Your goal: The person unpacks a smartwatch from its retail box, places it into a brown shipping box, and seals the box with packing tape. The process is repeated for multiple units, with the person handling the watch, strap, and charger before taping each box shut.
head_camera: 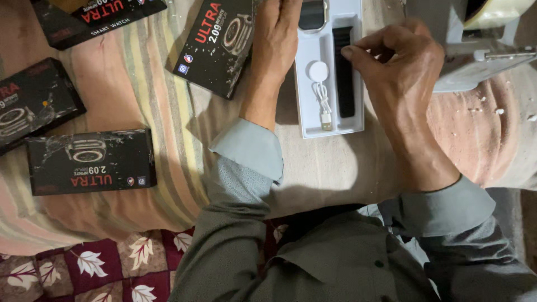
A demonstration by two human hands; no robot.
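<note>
Steadying open white tray [305, 114] on striped cloth [140, 100] with left hand [277, 42], fingers flat and extended, gripping nothing, resting along tray's left edge. Pinching at black strap [345, 84] with right hand [394, 61], thumb and fingers nearly closed on strap's upper part, still seated in tray slot. Lying beside strap: white charging puck with cable [320, 89]. Risking, by judgement: tugging strap too hard, tipping light tray, spilling puck and watch body [311, 14] onto cloth; nudging black box [215, 45] touching left wrist.
</note>
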